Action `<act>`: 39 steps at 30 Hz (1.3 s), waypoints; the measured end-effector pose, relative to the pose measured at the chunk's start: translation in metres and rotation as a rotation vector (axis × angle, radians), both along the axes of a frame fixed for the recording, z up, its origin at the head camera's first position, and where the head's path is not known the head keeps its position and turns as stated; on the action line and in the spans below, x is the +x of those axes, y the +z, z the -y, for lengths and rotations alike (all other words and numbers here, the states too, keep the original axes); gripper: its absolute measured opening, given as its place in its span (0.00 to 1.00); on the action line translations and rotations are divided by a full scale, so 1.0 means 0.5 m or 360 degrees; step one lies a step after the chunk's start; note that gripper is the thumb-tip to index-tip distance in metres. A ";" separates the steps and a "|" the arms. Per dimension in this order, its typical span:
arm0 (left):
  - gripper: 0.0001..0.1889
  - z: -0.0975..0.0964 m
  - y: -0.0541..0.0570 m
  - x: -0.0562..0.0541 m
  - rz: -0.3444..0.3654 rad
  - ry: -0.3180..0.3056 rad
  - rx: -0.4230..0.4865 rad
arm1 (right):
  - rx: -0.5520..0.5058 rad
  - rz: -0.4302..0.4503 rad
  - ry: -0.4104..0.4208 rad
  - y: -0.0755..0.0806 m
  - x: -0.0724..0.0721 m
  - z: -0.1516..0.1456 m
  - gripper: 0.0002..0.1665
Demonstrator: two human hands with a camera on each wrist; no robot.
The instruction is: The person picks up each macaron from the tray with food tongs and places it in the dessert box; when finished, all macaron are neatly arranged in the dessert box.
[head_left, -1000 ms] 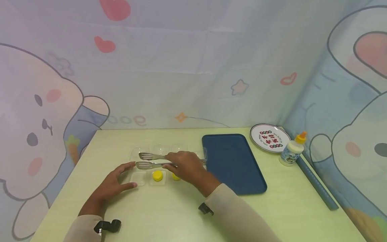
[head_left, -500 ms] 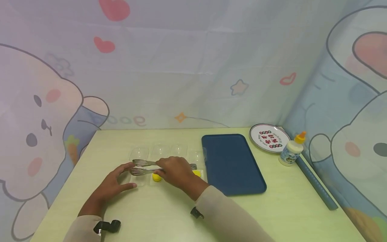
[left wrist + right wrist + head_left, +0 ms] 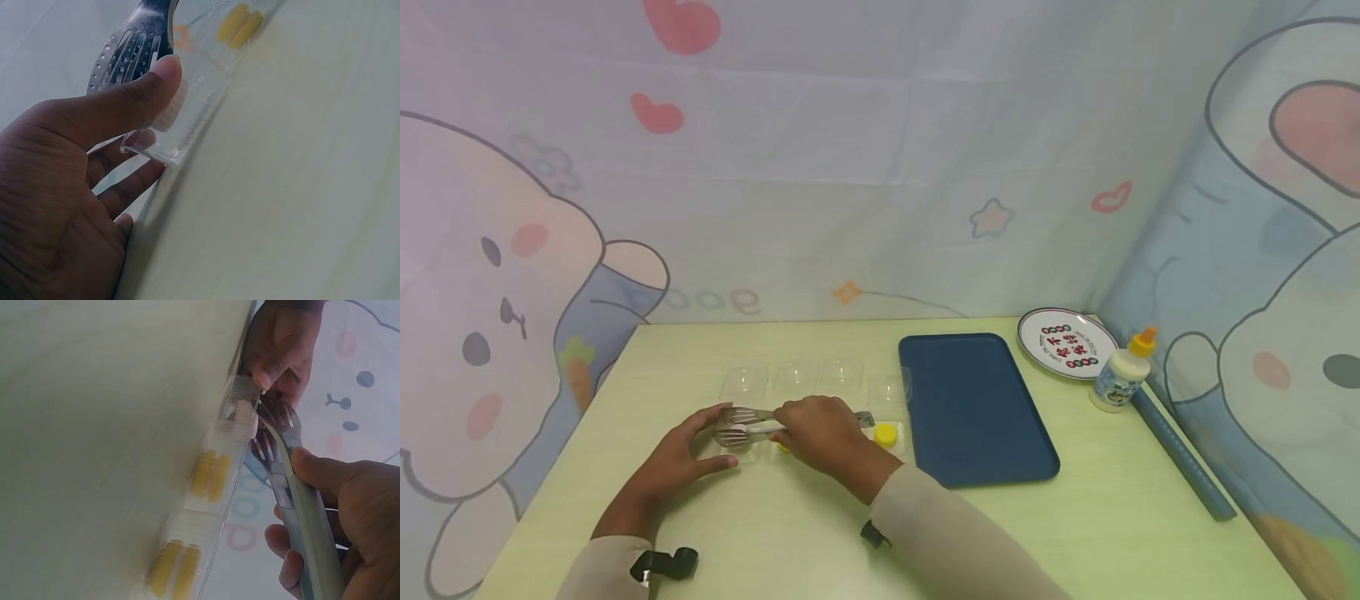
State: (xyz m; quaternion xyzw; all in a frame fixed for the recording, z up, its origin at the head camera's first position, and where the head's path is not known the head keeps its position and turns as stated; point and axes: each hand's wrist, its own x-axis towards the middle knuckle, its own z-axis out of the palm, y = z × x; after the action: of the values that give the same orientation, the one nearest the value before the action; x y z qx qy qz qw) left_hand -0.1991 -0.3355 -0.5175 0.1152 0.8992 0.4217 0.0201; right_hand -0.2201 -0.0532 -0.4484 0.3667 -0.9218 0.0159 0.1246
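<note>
A clear hinged plastic box [image 3: 901,450] lies on the table with its lid [image 3: 796,375] laid back. Yellow macarons [image 3: 885,435] sit in its middle and right compartments. My left hand [image 3: 670,462] holds the box's left end between thumb and fingers. The right hand [image 3: 820,437] grips metal tongs [image 3: 745,425], whose slotted ends are over the left compartment beside my left fingers. In the right wrist view a pale pinkish piece [image 3: 244,412], probably another macaron, is in that end compartment near the tongs' tips. Whether the tongs still pinch it I cannot tell.
A dark blue tray [image 3: 977,408] lies just right of the box, the lid overlapping its edge. Beyond it are a printed white plate [image 3: 1063,342], a white bottle with an orange-yellow cap [image 3: 1120,379] and a grey-blue bar [image 3: 1183,454] along the right side.
My right hand and the tongs have moved left and nearer to me, from behind the yellow macarons to the left compartment. The right yellow macaron has come into sight. My left hand has stayed put.
</note>
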 end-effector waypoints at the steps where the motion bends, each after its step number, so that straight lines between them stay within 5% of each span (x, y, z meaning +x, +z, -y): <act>1: 0.51 0.000 0.001 0.001 -0.0003 0.0000 0.0006 | 0.0009 -0.0005 -0.0005 -0.001 0.000 0.002 0.16; 17: 0.51 0.001 0.000 -0.003 -0.0051 -0.0027 0.0028 | 0.0126 0.0005 -0.0057 -0.003 -0.005 0.015 0.15; 39: 0.52 -0.004 0.005 0.001 -0.0051 0.0006 -0.0026 | 0.0053 0.0057 -0.0069 -0.002 0.001 0.012 0.15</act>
State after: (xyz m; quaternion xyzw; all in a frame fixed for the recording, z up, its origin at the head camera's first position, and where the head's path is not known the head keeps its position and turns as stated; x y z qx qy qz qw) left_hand -0.1989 -0.3335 -0.5150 0.1201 0.9030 0.4124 0.0059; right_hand -0.2197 -0.0594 -0.4495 0.3484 -0.9317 0.0043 0.1022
